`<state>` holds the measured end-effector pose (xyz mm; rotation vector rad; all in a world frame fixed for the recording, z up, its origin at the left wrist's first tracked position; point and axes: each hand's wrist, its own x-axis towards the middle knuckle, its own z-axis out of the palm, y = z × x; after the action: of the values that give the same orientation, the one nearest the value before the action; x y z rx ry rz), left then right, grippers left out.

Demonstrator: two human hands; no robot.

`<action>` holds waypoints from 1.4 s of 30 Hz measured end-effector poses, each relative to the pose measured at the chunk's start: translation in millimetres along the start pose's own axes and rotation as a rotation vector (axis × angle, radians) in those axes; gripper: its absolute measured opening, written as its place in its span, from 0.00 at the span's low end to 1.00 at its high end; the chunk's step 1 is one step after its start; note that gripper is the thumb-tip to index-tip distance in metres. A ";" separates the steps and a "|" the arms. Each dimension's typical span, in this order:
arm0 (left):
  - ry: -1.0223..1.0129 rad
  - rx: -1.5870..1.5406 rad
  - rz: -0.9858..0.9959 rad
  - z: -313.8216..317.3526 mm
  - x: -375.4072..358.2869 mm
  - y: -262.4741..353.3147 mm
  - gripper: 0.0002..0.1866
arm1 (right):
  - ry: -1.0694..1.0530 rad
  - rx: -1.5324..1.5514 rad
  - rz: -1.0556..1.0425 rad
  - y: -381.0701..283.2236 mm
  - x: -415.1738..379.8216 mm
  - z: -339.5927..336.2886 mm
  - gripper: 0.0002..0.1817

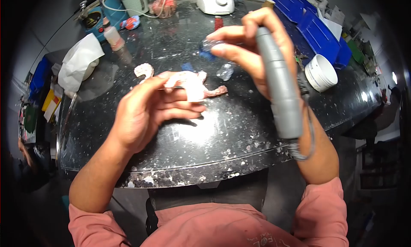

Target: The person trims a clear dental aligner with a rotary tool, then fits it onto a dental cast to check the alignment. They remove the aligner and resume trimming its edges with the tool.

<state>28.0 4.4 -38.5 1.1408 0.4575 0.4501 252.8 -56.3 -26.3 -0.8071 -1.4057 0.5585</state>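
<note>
My left hand (143, 107) holds a pale pink-white dental cast (188, 82) between thumb and fingers, low over the table. Bright light washes out its detail. My right hand (252, 54) is raised to the right, with a grey rotary handpiece (278, 84) lying against it and a cord hanging from its lower end. Thumb and forefinger of that hand pinch a small clear piece (209, 44). Another clear, crinkled piece (225, 71) rests on the table between the hands. A pinkish arch-shaped piece (143, 70) lies beyond my left hand, and a darker pink piece (218, 91) shows beside the cast.
The black speckled table (205, 150) curves around me. A white tub (321, 72) stands right, near blue bins (321, 30). At the back is a white control unit (215, 1). A bottle (113, 37) and a white-covered object (81, 60) stand left.
</note>
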 end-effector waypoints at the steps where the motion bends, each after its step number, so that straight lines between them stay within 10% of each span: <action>1: 0.017 0.139 0.039 -5.8 -2.3 4.1 0.30 | 0.025 0.072 0.053 5.3 -3.4 2.8 0.18; 10: 0.358 1.059 0.360 -5.4 -6.9 5.3 0.11 | -0.010 0.078 0.219 -1.9 -6.5 12.4 0.20; 17: 0.099 0.946 0.816 0.3 -14.5 13.2 0.18 | -0.093 0.544 0.484 -14.0 -18.0 34.7 0.19; 34: -0.018 0.039 0.416 4.5 -14.7 10.0 0.23 | 0.016 0.500 0.401 -21.6 -16.3 32.2 0.18; 42: 0.033 0.115 0.459 5.7 -14.4 8.3 0.16 | -0.025 0.429 0.482 -14.7 -16.9 32.3 0.18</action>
<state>18.4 -5.0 -27.1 1.3544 0.2489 0.8508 217.2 -73.3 -26.4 -0.7863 -1.0527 1.1995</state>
